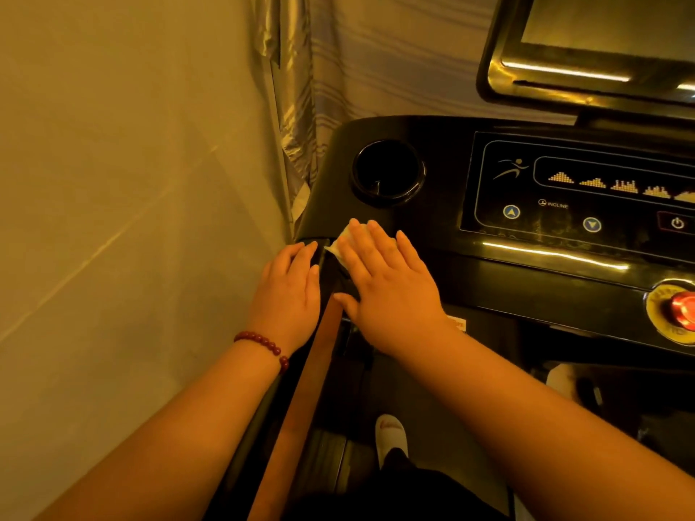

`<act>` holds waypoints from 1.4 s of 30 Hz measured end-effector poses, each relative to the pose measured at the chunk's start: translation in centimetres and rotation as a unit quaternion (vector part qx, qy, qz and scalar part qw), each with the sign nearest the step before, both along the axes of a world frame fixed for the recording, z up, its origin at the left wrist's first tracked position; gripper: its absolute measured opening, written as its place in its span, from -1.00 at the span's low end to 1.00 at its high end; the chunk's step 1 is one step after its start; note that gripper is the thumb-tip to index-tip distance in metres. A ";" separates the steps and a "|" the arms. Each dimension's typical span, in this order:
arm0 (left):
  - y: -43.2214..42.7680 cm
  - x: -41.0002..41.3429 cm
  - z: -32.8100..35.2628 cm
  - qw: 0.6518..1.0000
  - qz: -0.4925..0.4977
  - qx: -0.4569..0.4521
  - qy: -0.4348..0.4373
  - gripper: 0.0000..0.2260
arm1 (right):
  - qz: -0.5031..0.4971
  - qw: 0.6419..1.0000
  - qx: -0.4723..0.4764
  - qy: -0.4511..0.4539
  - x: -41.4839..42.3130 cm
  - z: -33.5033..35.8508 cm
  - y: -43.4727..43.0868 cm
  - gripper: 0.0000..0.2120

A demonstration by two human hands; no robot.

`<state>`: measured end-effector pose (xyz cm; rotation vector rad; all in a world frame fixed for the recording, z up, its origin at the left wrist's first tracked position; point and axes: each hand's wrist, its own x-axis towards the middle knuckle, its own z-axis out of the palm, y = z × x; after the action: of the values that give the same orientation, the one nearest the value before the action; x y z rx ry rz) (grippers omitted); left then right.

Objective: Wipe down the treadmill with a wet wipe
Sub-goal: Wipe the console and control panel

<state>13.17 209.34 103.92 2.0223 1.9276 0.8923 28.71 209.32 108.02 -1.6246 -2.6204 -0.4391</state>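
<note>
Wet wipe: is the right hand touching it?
Touching. The head view shows the right hand with flat fingers pressing the wet wipe onto the treadmill console.

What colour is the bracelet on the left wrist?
Dark red; the bracelet shows best in head view.

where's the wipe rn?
Head view, centre-left: the wet wipe lies under the right hand fingers on the treadmill console left corner, just below the cup holder.

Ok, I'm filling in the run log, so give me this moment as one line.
step: wiping console corner | right hand: flat on wet wipe, near cup holder | left hand: resting on handrail
</note>
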 end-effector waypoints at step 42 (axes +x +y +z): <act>1.3 -1.6 -1.6 0.979 -0.001 -0.052 -0.198 -0.52 | 0.055 0.995 -0.044 -0.071 -2.9 1.8 4.7 -0.28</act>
<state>11.55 210.68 102.36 1.6365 1.7114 1.0750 25.83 214.03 109.85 -1.5163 -2.8539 -0.4560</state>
